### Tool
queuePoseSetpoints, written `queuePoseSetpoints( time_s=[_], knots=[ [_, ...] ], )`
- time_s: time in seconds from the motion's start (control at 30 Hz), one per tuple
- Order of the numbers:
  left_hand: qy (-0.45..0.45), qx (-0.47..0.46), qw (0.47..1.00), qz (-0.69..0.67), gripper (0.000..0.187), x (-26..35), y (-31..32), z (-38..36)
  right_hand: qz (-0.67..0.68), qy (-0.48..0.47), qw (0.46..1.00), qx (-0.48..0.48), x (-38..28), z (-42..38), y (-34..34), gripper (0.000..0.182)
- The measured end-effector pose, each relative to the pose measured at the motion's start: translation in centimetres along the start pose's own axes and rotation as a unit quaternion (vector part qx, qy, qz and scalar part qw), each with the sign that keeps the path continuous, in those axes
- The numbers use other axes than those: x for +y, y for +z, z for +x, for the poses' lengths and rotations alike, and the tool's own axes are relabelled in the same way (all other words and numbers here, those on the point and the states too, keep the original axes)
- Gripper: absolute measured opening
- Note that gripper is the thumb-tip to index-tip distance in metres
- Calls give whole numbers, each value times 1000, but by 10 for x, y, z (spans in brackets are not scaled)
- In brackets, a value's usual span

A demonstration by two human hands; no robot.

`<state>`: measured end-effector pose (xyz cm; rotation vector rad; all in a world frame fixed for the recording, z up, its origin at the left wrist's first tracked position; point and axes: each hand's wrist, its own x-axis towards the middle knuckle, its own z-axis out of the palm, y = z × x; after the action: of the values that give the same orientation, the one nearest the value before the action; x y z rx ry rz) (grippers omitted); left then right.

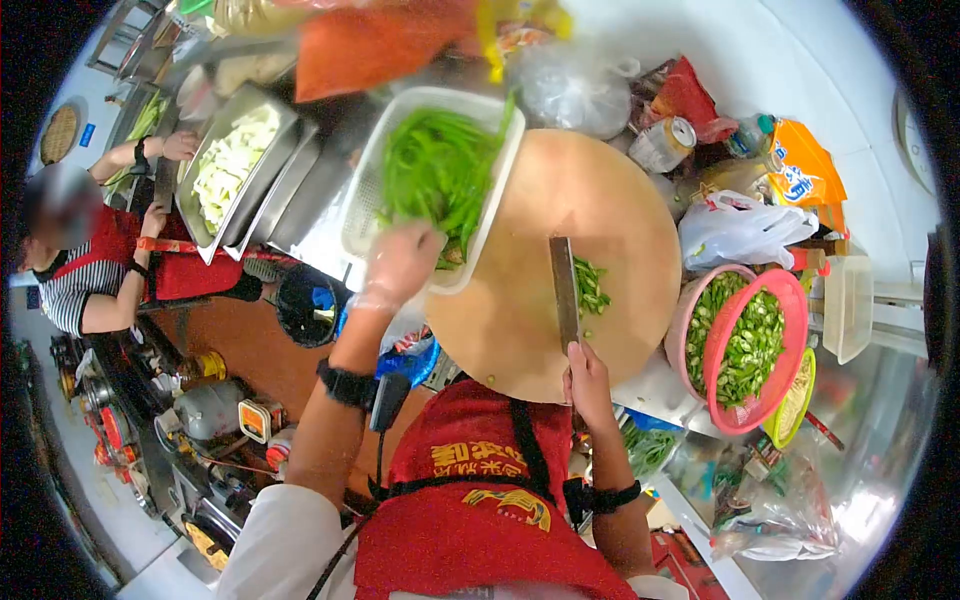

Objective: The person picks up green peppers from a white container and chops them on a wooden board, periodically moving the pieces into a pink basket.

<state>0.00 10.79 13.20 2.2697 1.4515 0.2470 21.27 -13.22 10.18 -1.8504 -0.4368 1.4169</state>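
Note:
My right hand (588, 384) grips the handle of a cleaver (565, 290), its blade resting upright on the round chopping board (620, 210). Chopped green pieces (591, 286) lie just right of the blade. My left hand (402, 262) is at the near edge of a white basket (505, 165) full of long green peppers (440, 160). That hand is blurred, and its fingertips are hard to make out against the peppers. Right of the board, pink baskets (712, 372) hold sliced green peppers (748, 350).
A can (662, 145), plastic bags (742, 230) and an orange packet (805, 170) crowd the board's far right. Metal trays (245, 165) with pale cut vegetables stand left, beside another person (100, 240). A yellow-green basket (794, 405) sits by the pink ones.

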Motion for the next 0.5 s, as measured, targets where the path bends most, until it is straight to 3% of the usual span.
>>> queuePoseSetpoints(
  time_s=[0.07,0.1,0.17,0.3,0.37,0.4,0.47,0.5],
  knots=[
    [-31,64,971,-227,23,16,-13,-23,-9,-3,1000,-3,2,1,0,41],
    [-29,61,971,-227,23,23,-8,-36,-18,-18,1000,3,5,2,0,42],
    [-159,113,901,-387,22,43,10,-61,-30,-33,999,11,5,3,-1,42],
    [-198,31,881,-429,21,51,75,-94,-15,-24,999,24,15,10,1,37],
    [-126,-86,941,-301,25,56,98,-102,-34,-46,998,32,15,9,-1,35],
    [-127,-85,940,-305,25,56,108,-107,-15,-34,999,12,8,6,-1,36],
    [-209,-195,924,-254,33,56,117,-113,4,-20,1000,-9,-2,3,0,37],
    [-211,-196,923,-254,33,52,120,-116,2,-24,1000,-8,-4,2,1,38]
  ],
)
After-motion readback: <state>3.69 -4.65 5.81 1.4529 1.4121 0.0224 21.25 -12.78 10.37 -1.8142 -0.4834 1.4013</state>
